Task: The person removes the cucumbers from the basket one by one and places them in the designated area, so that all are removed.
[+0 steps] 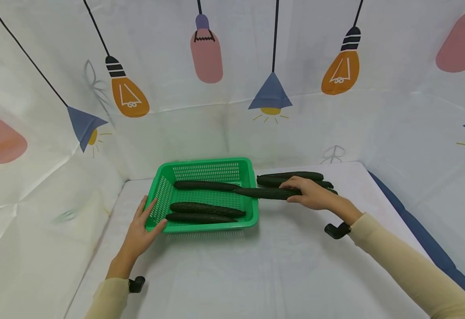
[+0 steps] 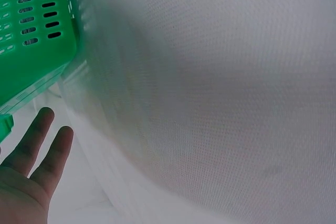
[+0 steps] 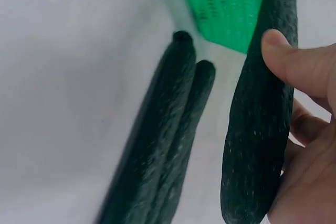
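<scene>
My right hand [image 1: 311,193] grips a dark green cucumber [image 1: 267,193] between thumb and fingers. Its far end reaches over the right rim of a green plastic basket [image 1: 254,190]. In the right wrist view the thumb lies along the top of this held cucumber [image 3: 257,129]. Two more cucumbers [image 1: 290,175] lie side by side on the table just behind that hand. Inside the basket are three cucumbers, one towards the back [image 1: 204,185] and a pair [image 1: 202,212] near the front. At the basket's left side, my left hand [image 1: 138,232] rests against the rim with spread, straight fingers [image 2: 50,163].
A white cloth covers the table [image 1: 224,274]. White sheeting with printed lamps [image 1: 200,128] rises behind and on both sides. Along the table's right edge runs a dark blue strip [image 1: 412,226]. Small black devices [image 1: 337,230] sit on both wrists.
</scene>
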### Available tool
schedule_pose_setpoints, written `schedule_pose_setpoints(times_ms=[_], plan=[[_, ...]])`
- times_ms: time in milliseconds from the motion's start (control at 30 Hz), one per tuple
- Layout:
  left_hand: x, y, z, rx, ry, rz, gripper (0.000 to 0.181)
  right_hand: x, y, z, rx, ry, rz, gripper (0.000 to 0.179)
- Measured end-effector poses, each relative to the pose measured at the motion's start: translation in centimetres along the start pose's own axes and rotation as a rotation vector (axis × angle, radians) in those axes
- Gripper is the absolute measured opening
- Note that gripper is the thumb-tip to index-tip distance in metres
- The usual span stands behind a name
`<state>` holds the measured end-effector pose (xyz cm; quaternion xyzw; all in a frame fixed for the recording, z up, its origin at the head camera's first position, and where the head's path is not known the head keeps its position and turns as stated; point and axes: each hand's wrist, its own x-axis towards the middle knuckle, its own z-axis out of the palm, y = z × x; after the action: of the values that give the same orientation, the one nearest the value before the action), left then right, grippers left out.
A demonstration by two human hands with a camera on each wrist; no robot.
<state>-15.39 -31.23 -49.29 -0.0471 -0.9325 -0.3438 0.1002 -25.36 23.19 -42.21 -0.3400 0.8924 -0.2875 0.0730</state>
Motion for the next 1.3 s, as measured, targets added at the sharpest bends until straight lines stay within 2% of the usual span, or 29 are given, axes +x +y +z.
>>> schedule_pose_setpoints(times_ms=[333, 667, 1133, 1300], plan=[[-0.1, -0.1, 0.1, -0.003, 0.0, 0.006, 0.08, -2.7, 3.5, -0.1, 0.024, 0.05, 0.125, 0.038], [0.0, -0.4, 0.2, -0.004, 0.004, 0.016, 0.08, -4.5, 6.7, 1.5, -0.016, 0.086, 0.166, 0.036], [0.1, -0.1, 0.1, -0.004, -0.002, 0.015, 0.08, -4.0, 8.4, 3.9, -0.207, 0.188, 0.147, 0.036], [0.0, -0.1, 0.1, -0.006, 0.003, 0.009, 0.08, -3.9, 8.9, 4.7, -0.218, 0.219, 0.139, 0.036]])
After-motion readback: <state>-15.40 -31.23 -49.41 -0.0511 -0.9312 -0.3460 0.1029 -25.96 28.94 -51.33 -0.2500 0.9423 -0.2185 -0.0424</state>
